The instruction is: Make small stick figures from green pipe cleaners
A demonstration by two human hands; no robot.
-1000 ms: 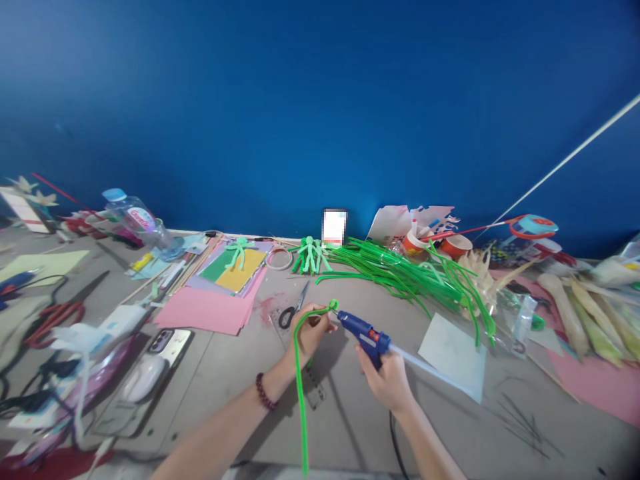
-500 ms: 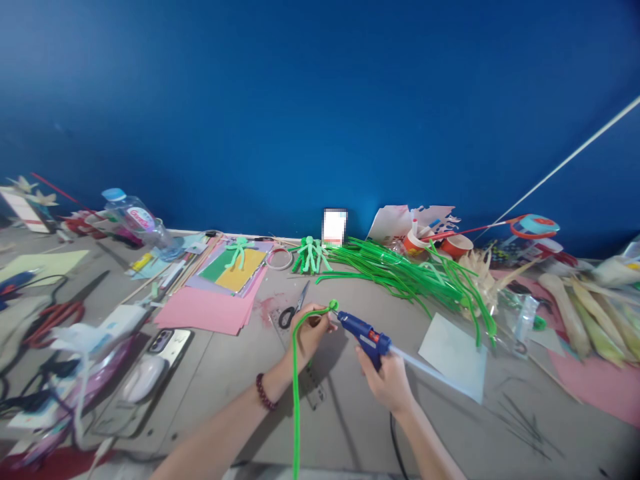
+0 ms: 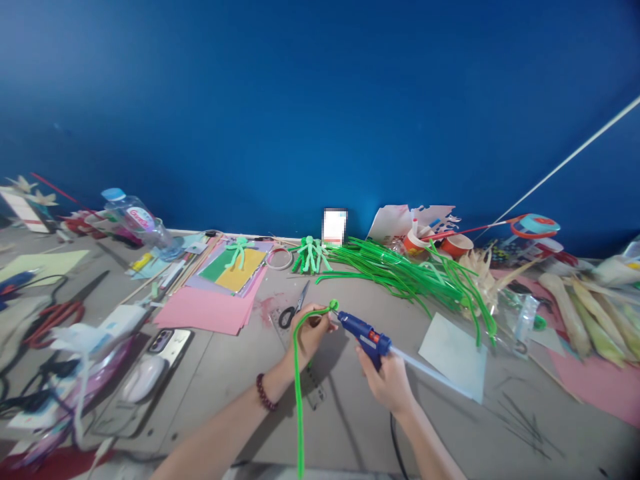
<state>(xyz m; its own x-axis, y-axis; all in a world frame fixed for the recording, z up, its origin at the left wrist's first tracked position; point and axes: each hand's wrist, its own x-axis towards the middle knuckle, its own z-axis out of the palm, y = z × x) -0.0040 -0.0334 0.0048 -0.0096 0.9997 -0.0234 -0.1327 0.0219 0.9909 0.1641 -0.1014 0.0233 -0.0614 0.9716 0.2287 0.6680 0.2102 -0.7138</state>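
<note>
My left hand [image 3: 311,331] pinches a bright green pipe cleaner [image 3: 299,387] near its coiled end, and the long tail hangs down past my wrist toward the lower edge. In my right hand [image 3: 393,383] is a blue hot glue gun [image 3: 367,335], its fingers wrapped round the handle. The gun's nozzle meets or nearly meets the small green coil [image 3: 333,305]; glue itself is too small to make out. A long clear glue stick [image 3: 430,373] sticks out of the gun's back. Scissors [image 3: 295,308] and a clear ruler [image 3: 315,387] lie by my left hand, the ruler partly hidden.
A heap of green pipe cleaners [image 3: 400,270] lies at the back right, beside small green figures [image 3: 311,253]. Pink paper [image 3: 207,310] and a phone [image 3: 170,347] with a white case on it are at left. Pale blue paper [image 3: 453,350] lies right of the gun.
The hanging tail of the pipe cleaner has swung slightly to the right. Both hands and the glue gun stay almost where they were.
</note>
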